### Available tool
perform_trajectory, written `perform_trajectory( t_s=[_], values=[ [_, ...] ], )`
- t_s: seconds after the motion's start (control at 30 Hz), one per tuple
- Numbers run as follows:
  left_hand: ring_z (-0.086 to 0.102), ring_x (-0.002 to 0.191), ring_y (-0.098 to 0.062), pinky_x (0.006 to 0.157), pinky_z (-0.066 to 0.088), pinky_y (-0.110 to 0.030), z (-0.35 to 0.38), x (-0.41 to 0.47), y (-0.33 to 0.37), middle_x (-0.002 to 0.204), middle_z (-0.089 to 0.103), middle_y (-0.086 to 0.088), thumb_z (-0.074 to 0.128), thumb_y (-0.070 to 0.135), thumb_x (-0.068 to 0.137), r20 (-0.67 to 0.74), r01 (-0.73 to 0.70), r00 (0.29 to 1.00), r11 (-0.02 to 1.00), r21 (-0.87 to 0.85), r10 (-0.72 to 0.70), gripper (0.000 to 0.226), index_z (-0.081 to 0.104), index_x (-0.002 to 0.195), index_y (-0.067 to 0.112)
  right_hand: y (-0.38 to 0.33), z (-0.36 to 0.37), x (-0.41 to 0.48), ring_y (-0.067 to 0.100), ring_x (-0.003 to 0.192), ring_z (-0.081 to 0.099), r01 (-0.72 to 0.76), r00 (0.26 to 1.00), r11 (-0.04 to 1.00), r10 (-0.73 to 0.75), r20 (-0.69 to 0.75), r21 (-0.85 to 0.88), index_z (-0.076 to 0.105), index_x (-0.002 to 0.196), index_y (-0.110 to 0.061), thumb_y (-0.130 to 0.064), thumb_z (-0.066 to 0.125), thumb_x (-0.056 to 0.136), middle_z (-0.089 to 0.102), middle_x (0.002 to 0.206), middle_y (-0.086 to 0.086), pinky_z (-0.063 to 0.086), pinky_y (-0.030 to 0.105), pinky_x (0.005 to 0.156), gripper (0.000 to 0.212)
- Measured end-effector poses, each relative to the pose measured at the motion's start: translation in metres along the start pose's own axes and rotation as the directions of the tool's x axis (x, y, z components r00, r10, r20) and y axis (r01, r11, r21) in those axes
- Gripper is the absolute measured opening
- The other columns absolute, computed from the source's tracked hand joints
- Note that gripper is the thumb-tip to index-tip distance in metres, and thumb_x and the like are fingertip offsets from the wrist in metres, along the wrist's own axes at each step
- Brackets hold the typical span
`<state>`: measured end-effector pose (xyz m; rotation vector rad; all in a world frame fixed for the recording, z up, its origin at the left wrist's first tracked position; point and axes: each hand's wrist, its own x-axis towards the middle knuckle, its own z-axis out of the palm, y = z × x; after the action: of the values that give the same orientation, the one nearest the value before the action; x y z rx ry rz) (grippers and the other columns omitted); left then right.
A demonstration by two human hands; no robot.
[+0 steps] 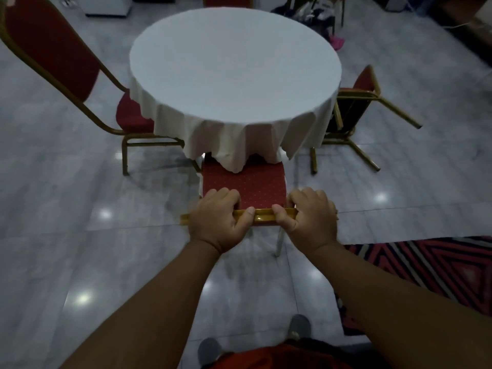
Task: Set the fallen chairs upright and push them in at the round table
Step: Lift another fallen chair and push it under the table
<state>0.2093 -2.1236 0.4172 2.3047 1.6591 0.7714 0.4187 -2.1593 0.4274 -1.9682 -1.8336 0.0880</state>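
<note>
A round table [234, 75] under a white cloth stands ahead of me. Directly in front, a red chair with a gold frame [243, 182] stands upright, its seat partly under the hanging cloth. My left hand [217, 218] and my right hand [310, 217] both grip the gold top rail of its back, thumbs toward me. On the left, a second red chair [53, 51] stands upright with its seat tucked under the cloth. To the right of the table, a third chair [354, 107] lies tipped over, gold legs pointing out to the right.
Glossy grey marble floor surrounds the table. A red, black and white patterned rug [431, 267] covers the floor at the right. My grey shoes [299, 324] show at the bottom. Bags and clutter [316, 14] sit beyond the table; another red chair back [227, 0] shows at the far side.
</note>
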Motion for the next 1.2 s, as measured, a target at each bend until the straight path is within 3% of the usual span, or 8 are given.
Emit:
perform_trajectory(
  t_s=[0.23, 0.4, 0.6, 0.73, 0.8, 0.9, 1.0, 1.2],
  values=[
    [0.041, 0.066, -0.017, 0.055, 0.034, -0.032, 0.002, -0.004, -0.003, 0.07, 0.046, 0.005, 0.041, 0.057, 0.088, -0.046, -0.074, 0.996, 0.997, -0.006, 0.074, 0.04, 0.05, 0.073, 0.021, 0.013, -0.009, 0.005, 0.013, 0.075, 0.04, 0.141, 0.978, 0.988, -0.148, 0.145, 0.058, 0.047, 0.081, -0.028, -0.065, 0.037, 0.092, 0.043, 0.076, -0.011, 0.039, 0.035, 0.064, 0.04],
    [0.042, 0.066, -0.018, 0.054, 0.036, -0.032, 0.002, -0.004, -0.004, 0.071, 0.047, 0.005, 0.042, 0.056, 0.089, -0.047, -0.1, 0.994, 0.995, 0.006, 0.1, 0.039, 0.052, 0.074, 0.021, 0.006, -0.008, 0.002, 0.015, 0.077, 0.042, 0.019, 0.99, 1.0, -0.022, 0.141, 0.016, 0.046, 0.079, -0.029, -0.073, 0.032, 0.089, 0.044, 0.076, -0.01, 0.043, 0.039, 0.069, 0.047],
    [0.042, 0.069, -0.015, 0.056, 0.031, -0.03, -0.005, -0.001, -0.001, 0.072, 0.044, 0.009, 0.037, 0.059, 0.089, 0.077, -0.068, 0.995, 0.998, -0.007, 0.069, 0.037, 0.049, 0.076, 0.025, 0.003, -0.018, -0.003, 0.014, 0.085, 0.042, -0.094, 0.974, 0.995, 0.085, 0.21, 0.032, 0.05, 0.085, -0.033, -0.083, 0.031, 0.082, 0.047, 0.085, -0.01, 0.039, 0.035, 0.078, 0.054],
    [0.046, 0.072, -0.015, 0.061, 0.041, -0.035, -0.014, 0.001, -0.002, 0.074, 0.047, 0.009, 0.035, 0.06, 0.089, 0.189, -0.021, 0.981, 0.994, -0.103, 0.041, 0.038, 0.051, 0.079, 0.027, 0.011, -0.033, -0.017, 0.008, 0.104, 0.041, -0.051, 0.949, 0.993, 0.014, 0.316, 0.109, 0.056, 0.116, -0.034, -0.076, 0.033, 0.087, 0.048, 0.108, -0.013, 0.039, 0.031, 0.09, 0.056],
    [0.048, 0.075, -0.013, 0.066, 0.046, -0.039, -0.019, 0.004, 0.002, 0.075, 0.05, 0.009, 0.034, 0.061, 0.088, 0.248, 0.027, 0.969, 0.989, -0.142, 0.009, 0.038, 0.052, 0.079, 0.028, 0.026, -0.042, -0.028, 0.004, 0.12, 0.04, -0.002, 0.931, 0.984, -0.062, 0.36, 0.176, 0.046, 0.138, -0.035, -0.07, 0.035, 0.093, 0.047, 0.128, -0.016, 0.039, 0.032, 0.103, 0.058],
    [0.051, 0.077, -0.01, 0.07, 0.05, -0.042, -0.019, 0.017, 0.029, 0.078, 0.054, 0.009, 0.031, 0.062, 0.087, 0.341, 0.049, 0.94, 0.991, -0.121, -0.005, 0.041, 0.056, 0.081, 0.029, 0.056, -0.053, -0.029, 0.002, 0.13, 0.04, 0.022, 0.926, 0.981, -0.092, 0.367, 0.19, 0.039, 0.146, -0.035, -0.066, 0.034, 0.096, 0.047, 0.141, -0.017, 0.039, 0.034, 0.109, 0.059],
    [0.05, 0.08, -0.009, 0.075, 0.049, -0.04, -0.007, 0.036, 0.082, 0.083, 0.055, 0.012, 0.031, 0.066, 0.09, 0.466, -0.058, 0.884, 0.998, 0.002, 0.051, 0.041, 0.056, 0.086, 0.033, 0.094, -0.068, -0.02, 0.007, 0.129, 0.044, 0.001, 0.932, 0.994, -0.041, 0.359, 0.111, 0.047, 0.142, -0.03, -0.061, 0.038, 0.098, 0.053, 0.138, -0.013, 0.037, 0.032, 0.109, 0.055],
    [0.054, 0.111, -0.02, 0.094, 0.044, -0.042, 0.069, 0.082, 0.189, 0.124, 0.061, 0.003, 0.038, 0.057, 0.098, 0.568, -0.196, 0.814, 0.978, 0.065, 0.125, 0.045, 0.056, 0.125, 0.026, 0.203, -0.101, 0.001, 0.014, 0.136, 0.041, -0.122, 0.922, 0.992, 0.13, 0.366, -0.044, 0.048, 0.144, -0.027, -0.059, 0.042, 0.098, 0.05, 0.146, -0.007, 0.027, 0.033, 0.114, 0.056]
  ],
)
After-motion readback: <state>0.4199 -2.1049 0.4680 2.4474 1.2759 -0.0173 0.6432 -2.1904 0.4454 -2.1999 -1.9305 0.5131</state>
